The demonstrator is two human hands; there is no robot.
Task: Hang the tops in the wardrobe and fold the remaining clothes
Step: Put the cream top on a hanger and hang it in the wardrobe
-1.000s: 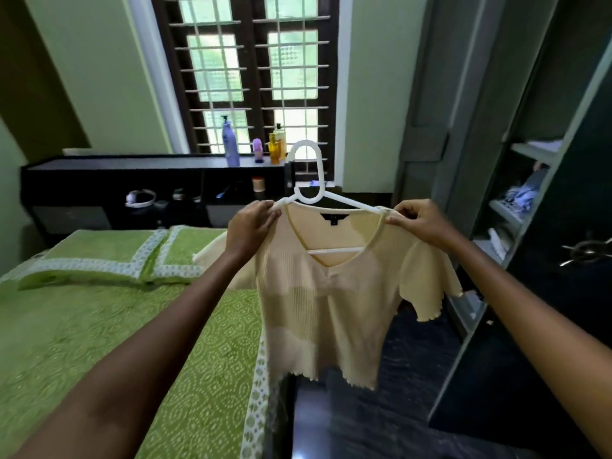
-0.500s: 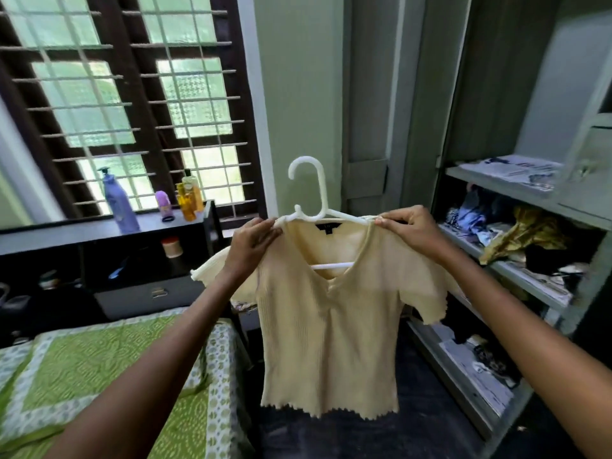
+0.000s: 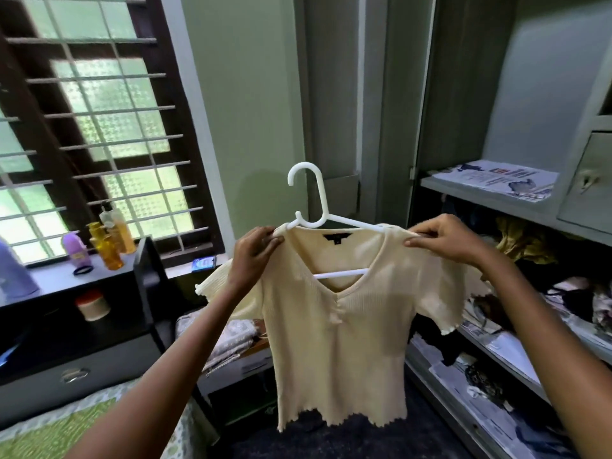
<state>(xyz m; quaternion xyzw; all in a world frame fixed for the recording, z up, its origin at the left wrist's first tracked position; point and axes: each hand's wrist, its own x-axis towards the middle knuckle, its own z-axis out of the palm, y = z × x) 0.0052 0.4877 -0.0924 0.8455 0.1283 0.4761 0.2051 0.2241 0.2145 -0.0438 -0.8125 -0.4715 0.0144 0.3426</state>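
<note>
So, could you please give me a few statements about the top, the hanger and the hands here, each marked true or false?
1. The top is on the hanger. True.
2. The hanger's hook is over a wardrobe rail. False: the hook stands free in the air, over nothing.
3. The left hand grips one shoulder of the top and the right hand pinches the other. True.
4. The top is dark blue with long sleeves. False: it is cream with short sleeves.
5. The bottles stand on a wardrobe shelf. False: they stand on the dark cabinet by the window.
</note>
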